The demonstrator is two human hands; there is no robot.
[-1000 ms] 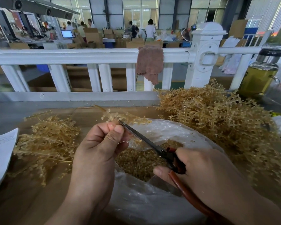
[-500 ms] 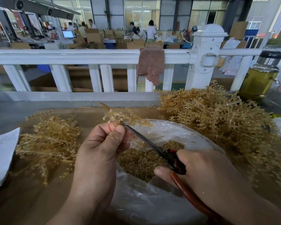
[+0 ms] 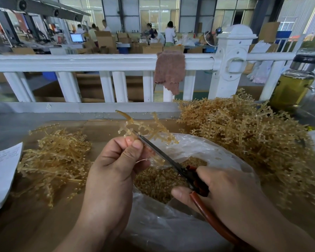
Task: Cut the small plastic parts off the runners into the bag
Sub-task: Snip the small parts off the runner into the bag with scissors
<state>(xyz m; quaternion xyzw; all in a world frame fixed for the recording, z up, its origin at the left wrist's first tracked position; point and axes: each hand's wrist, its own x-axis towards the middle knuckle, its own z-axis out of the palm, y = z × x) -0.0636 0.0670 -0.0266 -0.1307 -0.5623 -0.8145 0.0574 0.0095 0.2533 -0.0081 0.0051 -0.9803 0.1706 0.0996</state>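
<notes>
Above the open plastic bag [image 3: 198, 151] at the table's [image 3: 102, 128] near edge, the left hand [image 3: 115, 171] pinches a runner [image 3: 144, 127] between thumb and fingers, while the right hand [image 3: 224, 190] grips red-handled scissors [image 3: 171, 159], blades nearly closed against it.

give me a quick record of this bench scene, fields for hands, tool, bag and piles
left hand: pinches a runner, held up over the bag's far side
right hand: holds red-handled scissors, blade tips at the runner beside the left thumb
bag: clear plastic, open, small parts loose inside
left pile: runners on the table
right pile: larger heap of runners
also there: paper, bottle, cloth draped on white railing
</notes>
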